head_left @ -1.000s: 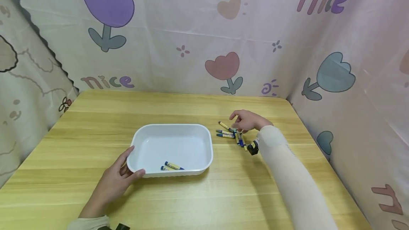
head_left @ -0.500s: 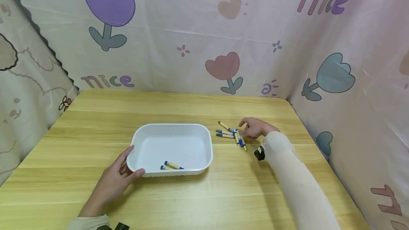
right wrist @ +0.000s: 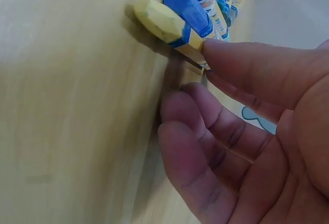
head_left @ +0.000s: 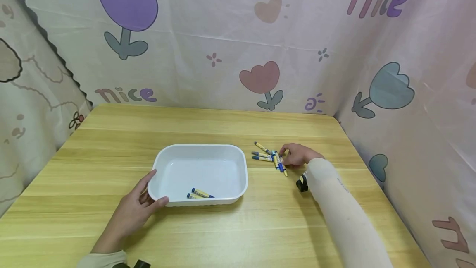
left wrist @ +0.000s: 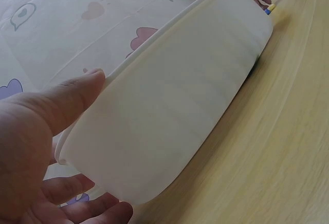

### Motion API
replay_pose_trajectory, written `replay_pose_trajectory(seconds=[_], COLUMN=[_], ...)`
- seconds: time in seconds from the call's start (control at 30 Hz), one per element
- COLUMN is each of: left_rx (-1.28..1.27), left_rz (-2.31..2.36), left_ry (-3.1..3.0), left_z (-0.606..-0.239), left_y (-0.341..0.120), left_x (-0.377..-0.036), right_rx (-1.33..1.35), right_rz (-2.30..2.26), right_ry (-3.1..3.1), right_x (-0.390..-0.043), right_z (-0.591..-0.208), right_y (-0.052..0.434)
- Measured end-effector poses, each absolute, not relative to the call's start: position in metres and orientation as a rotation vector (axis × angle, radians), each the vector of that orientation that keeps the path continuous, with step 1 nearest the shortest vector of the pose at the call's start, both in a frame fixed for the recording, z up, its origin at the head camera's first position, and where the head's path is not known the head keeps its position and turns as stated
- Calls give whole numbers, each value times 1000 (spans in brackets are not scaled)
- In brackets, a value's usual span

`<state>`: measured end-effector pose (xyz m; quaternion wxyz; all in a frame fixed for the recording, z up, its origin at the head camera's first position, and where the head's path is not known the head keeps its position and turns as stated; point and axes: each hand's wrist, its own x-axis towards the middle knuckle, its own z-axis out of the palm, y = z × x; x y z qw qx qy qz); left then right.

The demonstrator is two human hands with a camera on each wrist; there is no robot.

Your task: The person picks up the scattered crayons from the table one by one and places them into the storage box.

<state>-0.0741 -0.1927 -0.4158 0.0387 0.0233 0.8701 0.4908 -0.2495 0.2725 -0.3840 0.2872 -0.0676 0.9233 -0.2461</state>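
My left hand [head_left: 135,208] holds the near-left corner of a white plastic tray [head_left: 243,173], thumb on the near rim and fingers along the left side. Two crayons [head_left: 202,193] with yellow wrappers and blue ends lie inside the tray. To its right, several more crayons [head_left: 262,158] form a loose pile on the table. My right hand [head_left: 299,155] reaches into the right side of this pile. In the right wrist view its thumb touches a yellow crayon [right wrist: 164,22], which lies beside a blue crayon [right wrist: 187,11]. The index fingertip is partly hidden behind the thumb.
The light wooden table [head_left: 223,239] runs back to a printed cloth [head_left: 201,53] with flowers and the word "nice". Similar cloth hangs at both sides. A small black camera [head_left: 302,182] sits on the right wrist.
My right hand has moved right and toward the near side, from above the pile down to its right edge. The left hand and tray have stayed in place.
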Motion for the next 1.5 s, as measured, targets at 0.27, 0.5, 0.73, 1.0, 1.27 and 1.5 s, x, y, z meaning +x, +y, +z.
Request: replay_pose_trajectory(seconds=[0.27,0.5,0.73,1.0,1.27,1.5], left_rx=[69,67,73,78,68,65], left_rz=[1506,1490,1516,1507,1529,1495], left_ry=[2669,2683,2662,2679,2664,2674], left_z=[-416,-416,-416,-416,-417,-417], left_y=[-192,-192,-191,-192,-192,-193], left_x=[-74,-74,-74,-74,-74,-75], right_rx=[-233,-235,-189,-193,-267,-331], right_rz=[-670,-812,-883,-985,-1001,-997], right_ry=[2502,2451,2426,2403,2390,2391], right_x=[-250,-249,-250,-252,-249,-249], right_z=[-385,-382,-382,-378,-368,-363], right_y=[272,271,273,267,250,233])
